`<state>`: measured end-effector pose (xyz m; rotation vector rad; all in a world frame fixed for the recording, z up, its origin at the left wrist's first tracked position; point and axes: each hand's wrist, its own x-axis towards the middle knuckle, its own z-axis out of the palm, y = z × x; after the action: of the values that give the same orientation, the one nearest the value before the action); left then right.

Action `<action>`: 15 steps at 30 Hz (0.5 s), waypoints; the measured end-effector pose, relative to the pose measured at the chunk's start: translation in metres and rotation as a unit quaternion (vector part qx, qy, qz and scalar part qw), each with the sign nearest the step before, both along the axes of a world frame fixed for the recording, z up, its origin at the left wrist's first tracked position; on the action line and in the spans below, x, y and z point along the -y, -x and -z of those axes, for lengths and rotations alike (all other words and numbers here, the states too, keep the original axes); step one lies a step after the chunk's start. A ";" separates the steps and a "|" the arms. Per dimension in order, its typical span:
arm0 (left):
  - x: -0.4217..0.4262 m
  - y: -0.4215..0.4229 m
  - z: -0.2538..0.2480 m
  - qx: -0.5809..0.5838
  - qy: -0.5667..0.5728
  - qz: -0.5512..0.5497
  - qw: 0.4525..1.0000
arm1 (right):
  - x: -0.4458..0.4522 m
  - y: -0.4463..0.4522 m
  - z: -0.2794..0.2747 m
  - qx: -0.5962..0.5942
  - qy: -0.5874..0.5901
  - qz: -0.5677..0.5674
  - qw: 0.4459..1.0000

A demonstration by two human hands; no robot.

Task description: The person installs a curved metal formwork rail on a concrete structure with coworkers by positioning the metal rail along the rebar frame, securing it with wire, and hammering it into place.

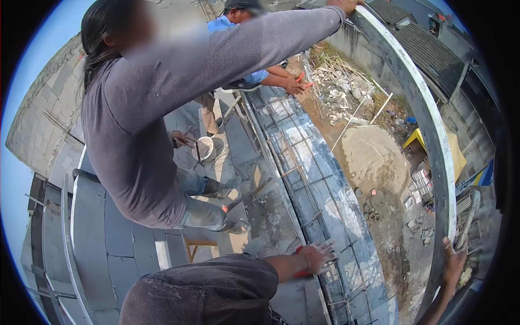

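Observation:
My right hand point(454, 264) is closed around the near end of a long, grey plank point(422, 81) with a whitish edge, which stands out over the drop at the right. A co-worker's hand point(346, 5) grips its far end. My left hand point(315, 258), dusty and with fingers spread, rests at the near side of the steel rebar point(328, 177) that lies along a pale, stained formwork panel point(309, 146). Something red point(301, 273) shows at its wrist. A weathered stick point(469, 219) appears close by my right hand; I cannot tell whether it touches.
The co-worker in a grey long-sleeved top point(141, 124) stands at the left, near a white bucket point(205, 149). Another person in a blue shirt point(219, 23) is further off. Below the edge lie a sand pile point(374, 157), rubble point(346, 89) and a yellow cover point(454, 149).

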<state>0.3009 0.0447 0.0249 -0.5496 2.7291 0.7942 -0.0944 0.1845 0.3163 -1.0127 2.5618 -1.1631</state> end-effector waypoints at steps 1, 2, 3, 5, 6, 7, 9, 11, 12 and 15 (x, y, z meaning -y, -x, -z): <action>0.006 0.000 -0.004 -0.002 0.001 -0.002 1.000 | 0.001 -0.004 -0.015 0.029 0.007 -0.009 1.000; 0.008 0.000 -0.012 0.002 0.000 0.005 1.000 | 0.003 -0.011 -0.029 0.043 0.029 -0.014 0.999; 0.010 0.000 -0.024 0.005 0.002 0.008 1.000 | 0.004 -0.019 -0.043 0.057 0.052 -0.020 0.997; 0.009 -0.001 -0.020 0.004 -0.001 0.001 1.000 | 0.002 -0.022 -0.055 0.044 0.074 -0.021 0.996; 0.009 -0.001 -0.025 -0.002 -0.009 0.001 1.000 | 0.000 -0.024 -0.060 0.033 0.080 -0.019 0.996; 0.012 -0.002 -0.032 -0.008 -0.015 0.002 1.000 | -0.003 -0.027 -0.064 0.030 0.086 -0.016 0.996; 0.011 -0.003 -0.029 -0.020 -0.031 -0.004 0.999 | -0.011 -0.029 -0.071 0.027 0.097 -0.006 0.995; 0.012 -0.004 -0.027 -0.027 -0.029 -0.006 0.999 | -0.016 -0.027 -0.076 0.018 0.107 0.004 0.994; 0.012 -0.004 -0.026 -0.033 -0.028 -0.007 0.999 | -0.019 -0.024 -0.078 0.014 0.113 0.009 0.993; 0.011 -0.001 -0.019 -0.048 -0.023 -0.009 0.999 | -0.027 -0.019 -0.084 -0.004 0.126 0.021 0.992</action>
<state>0.3017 0.0336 0.0440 -0.5405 2.7887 0.9095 -0.0750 0.2113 0.4005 -1.0163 2.4995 -1.5269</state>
